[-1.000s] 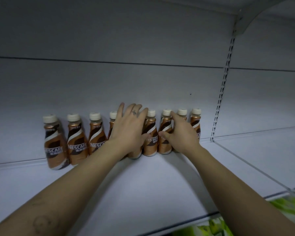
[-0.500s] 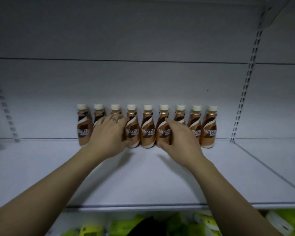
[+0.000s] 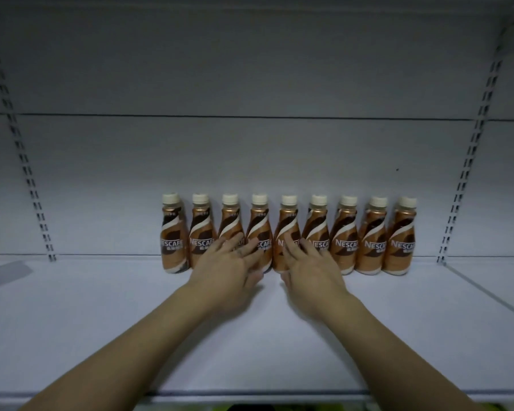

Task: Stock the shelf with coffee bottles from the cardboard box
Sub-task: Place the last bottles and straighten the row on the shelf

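The white shelf was mostly bare. Nine coffee bottles stood in one row at its back. The left hand and right hand lay flat against the middle bottles, each grip open, holding nothing. Much room seemed left to fill.

The shelf was a white board, bare over most of its width. Nine coffee bottles stood upright in a single row along its back edge, side by side, from around the middle toward the right, all with cream caps and labels facing forward.
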Action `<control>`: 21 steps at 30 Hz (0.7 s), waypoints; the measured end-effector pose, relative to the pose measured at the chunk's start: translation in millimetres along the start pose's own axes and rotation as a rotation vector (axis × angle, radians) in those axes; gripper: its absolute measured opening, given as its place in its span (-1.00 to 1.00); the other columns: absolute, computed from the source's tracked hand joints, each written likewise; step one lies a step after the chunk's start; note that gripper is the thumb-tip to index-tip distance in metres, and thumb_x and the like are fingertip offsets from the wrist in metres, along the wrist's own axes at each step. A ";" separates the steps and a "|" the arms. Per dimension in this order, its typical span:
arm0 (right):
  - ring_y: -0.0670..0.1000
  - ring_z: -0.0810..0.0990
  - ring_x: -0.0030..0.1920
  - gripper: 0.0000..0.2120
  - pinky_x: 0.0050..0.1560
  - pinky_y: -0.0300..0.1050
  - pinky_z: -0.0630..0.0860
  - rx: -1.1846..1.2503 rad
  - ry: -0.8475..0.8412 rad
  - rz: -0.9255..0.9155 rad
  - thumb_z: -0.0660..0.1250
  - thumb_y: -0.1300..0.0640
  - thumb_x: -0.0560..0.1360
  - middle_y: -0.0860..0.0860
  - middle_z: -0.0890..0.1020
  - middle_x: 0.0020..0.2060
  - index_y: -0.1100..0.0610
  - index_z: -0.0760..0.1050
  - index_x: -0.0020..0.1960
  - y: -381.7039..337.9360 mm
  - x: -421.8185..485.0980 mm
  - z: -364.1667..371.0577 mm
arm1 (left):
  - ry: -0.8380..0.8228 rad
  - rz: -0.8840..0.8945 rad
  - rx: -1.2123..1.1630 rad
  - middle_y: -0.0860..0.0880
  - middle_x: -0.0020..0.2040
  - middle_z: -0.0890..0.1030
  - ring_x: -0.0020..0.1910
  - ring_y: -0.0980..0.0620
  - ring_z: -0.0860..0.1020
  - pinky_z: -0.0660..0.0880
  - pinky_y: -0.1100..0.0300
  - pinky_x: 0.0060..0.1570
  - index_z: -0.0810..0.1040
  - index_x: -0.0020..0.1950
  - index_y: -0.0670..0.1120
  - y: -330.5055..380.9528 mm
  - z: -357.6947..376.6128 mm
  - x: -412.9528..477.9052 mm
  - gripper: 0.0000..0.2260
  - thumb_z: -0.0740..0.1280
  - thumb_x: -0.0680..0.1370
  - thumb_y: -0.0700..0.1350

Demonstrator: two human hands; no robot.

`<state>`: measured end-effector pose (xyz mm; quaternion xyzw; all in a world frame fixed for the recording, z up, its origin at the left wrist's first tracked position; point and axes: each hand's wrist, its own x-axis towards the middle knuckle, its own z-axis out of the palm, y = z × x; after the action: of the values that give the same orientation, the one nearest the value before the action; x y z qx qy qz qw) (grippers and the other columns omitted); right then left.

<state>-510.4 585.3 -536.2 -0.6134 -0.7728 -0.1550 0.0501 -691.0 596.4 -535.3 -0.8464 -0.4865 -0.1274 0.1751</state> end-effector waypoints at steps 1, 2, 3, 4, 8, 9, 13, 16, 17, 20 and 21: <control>0.08 -0.04 0.55 -0.43 0.47 0.09 0.10 -0.021 -0.006 0.008 0.00 -0.03 0.65 -0.02 -0.16 0.58 0.10 -0.07 0.59 -3.3 0.7 2.8 | 0.007 -0.003 -0.003 0.08 0.55 0.08 0.52 -0.01 -0.02 -0.12 -0.04 0.47 0.07 0.52 0.12 -0.5 4.3 2.1 -0.49 -0.05 0.58 0.21; 0.08 -0.03 0.55 -0.44 0.46 0.09 0.12 -0.042 -0.003 0.011 0.00 -0.03 0.65 -0.02 -0.16 0.58 0.10 -0.04 0.58 -6.2 1.0 5.6 | 0.013 -0.007 -0.006 0.08 0.55 0.07 0.53 0.00 -0.03 -0.14 -0.03 0.47 0.06 0.53 0.11 -1.5 8.2 3.2 -0.48 -0.06 0.58 0.20; 0.09 -0.03 0.55 -0.45 0.44 0.09 0.14 -0.069 0.003 0.010 0.01 -0.04 0.65 -0.02 -0.17 0.58 0.09 -0.01 0.58 -8.8 0.9 8.1 | 0.018 -0.007 -0.010 0.08 0.55 0.07 0.53 0.01 -0.04 -0.16 -0.03 0.47 0.05 0.53 0.10 -2.7 11.6 3.7 -0.48 -0.07 0.59 0.19; 0.11 -0.02 0.54 -0.46 0.43 0.10 0.15 -0.101 0.009 0.008 0.01 -0.05 0.64 -0.02 -0.17 0.58 0.08 0.03 0.58 -11.4 1.2 10.2 | 0.020 -0.005 -0.011 0.08 0.55 0.06 0.53 0.01 -0.04 -0.16 -0.04 0.47 0.04 0.53 0.09 -3.8 14.5 3.7 -0.49 -0.07 0.59 0.18; 0.18 -0.01 0.53 -0.46 0.44 0.13 0.11 -0.182 -0.008 0.027 0.01 -0.11 0.63 -0.02 -0.14 0.58 0.06 0.12 0.56 -20.9 4.4 14.1 | 0.007 -0.003 0.004 0.07 0.55 0.04 0.53 0.00 -0.06 -0.15 -0.06 0.47 0.02 0.54 0.07 -5.4 21.7 2.5 -0.49 -0.04 0.60 0.16; 0.20 0.00 0.52 -0.45 0.44 0.13 0.10 -0.193 -0.008 0.033 0.00 -0.12 0.63 -0.02 -0.14 0.58 0.06 0.12 0.56 -22.3 5.5 14.4 | 0.006 -0.009 0.007 0.07 0.55 0.04 0.53 0.00 -0.06 -0.15 -0.07 0.47 0.02 0.54 0.06 -4.5 21.7 2.6 -0.48 -0.04 0.60 0.16; 0.22 0.11 0.46 -0.39 0.41 0.14 0.14 -0.223 -0.045 0.026 0.00 -0.14 0.62 -0.03 -0.17 0.58 0.07 -0.05 0.59 -25.1 7.0 14.0 | -0.003 -0.015 0.000 0.04 0.56 0.03 0.53 -0.01 -0.08 -0.18 -0.04 0.46 0.00 0.55 0.02 -1.6 17.8 2.2 -0.44 0.02 0.59 0.16; 0.17 0.20 0.40 -0.37 0.38 0.12 0.18 -0.178 -0.046 0.017 0.02 -0.14 0.61 -0.04 -0.17 0.58 0.08 -0.04 0.59 -25.3 2.5 10.0 | -0.001 -0.030 -0.020 0.02 0.57 0.03 0.53 0.00 -0.07 -0.18 -0.01 0.45 0.01 0.55 0.01 -6.2 12.3 -7.2 -0.40 0.05 0.57 0.19; 0.15 0.20 0.41 -0.38 0.41 0.12 0.15 -0.142 -0.025 0.028 0.03 -0.15 0.60 -0.04 -0.14 0.58 0.06 0.00 0.58 -24.4 0.8 7.0 | 0.013 -0.039 -0.027 0.02 0.57 0.02 0.53 0.01 -0.06 -0.19 0.01 0.44 0.01 0.55 0.02 -9.6 9.7 -12.5 -0.39 0.06 0.56 0.20; 0.14 0.08 0.52 -0.38 0.47 0.14 0.02 0.000 0.085 0.052 0.08 -0.19 0.58 0.03 -0.05 0.58 -0.02 0.04 0.57 -20.3 -5.2 -11.8 | 0.054 -0.082 -0.097 0.06 0.56 0.04 0.52 0.04 -0.03 -0.13 0.03 0.44 0.05 0.54 0.08 -24.3 -4.2 -25.9 -0.39 0.10 0.54 0.23; 0.13 0.03 0.54 -0.37 0.48 0.14 -0.02 0.032 0.120 0.056 0.09 -0.21 0.57 0.05 -0.03 0.58 -0.05 0.03 0.57 -18.1 -8.0 -21.3 | 0.068 -0.090 -0.112 0.06 0.56 0.06 0.52 0.04 -0.01 -0.08 0.02 0.46 0.08 0.54 0.08 -28.5 -11.0 -30.0 -0.38 0.11 0.53 0.24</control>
<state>-528.3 567.8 -521.4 -0.6235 -0.7533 -0.1775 0.1106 -731.1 581.6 -532.0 -0.8274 -0.5098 -0.1910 0.1379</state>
